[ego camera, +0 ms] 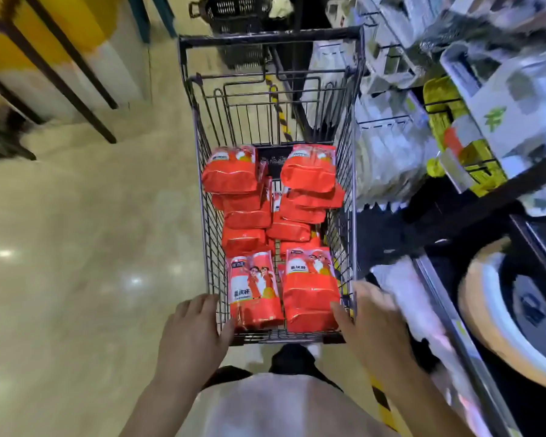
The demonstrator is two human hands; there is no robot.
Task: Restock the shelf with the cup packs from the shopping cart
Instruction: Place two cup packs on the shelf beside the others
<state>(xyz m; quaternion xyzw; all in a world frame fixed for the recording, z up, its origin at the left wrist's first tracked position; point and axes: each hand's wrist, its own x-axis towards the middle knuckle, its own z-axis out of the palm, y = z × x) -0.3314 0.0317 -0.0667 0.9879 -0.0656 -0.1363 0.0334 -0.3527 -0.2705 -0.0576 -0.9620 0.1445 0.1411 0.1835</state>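
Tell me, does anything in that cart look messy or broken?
Nothing looks damaged or spilled. The red cup packs lie in two loose rows in the cart, some skewed and overlapping.

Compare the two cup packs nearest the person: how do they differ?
The near-left pack shows label and cartoon figures along most of its face; the near-right pack is mostly plain red, printed only at its far end. The near-right pack looks wider than the near-left pack. Both are glossy red, in the cart.
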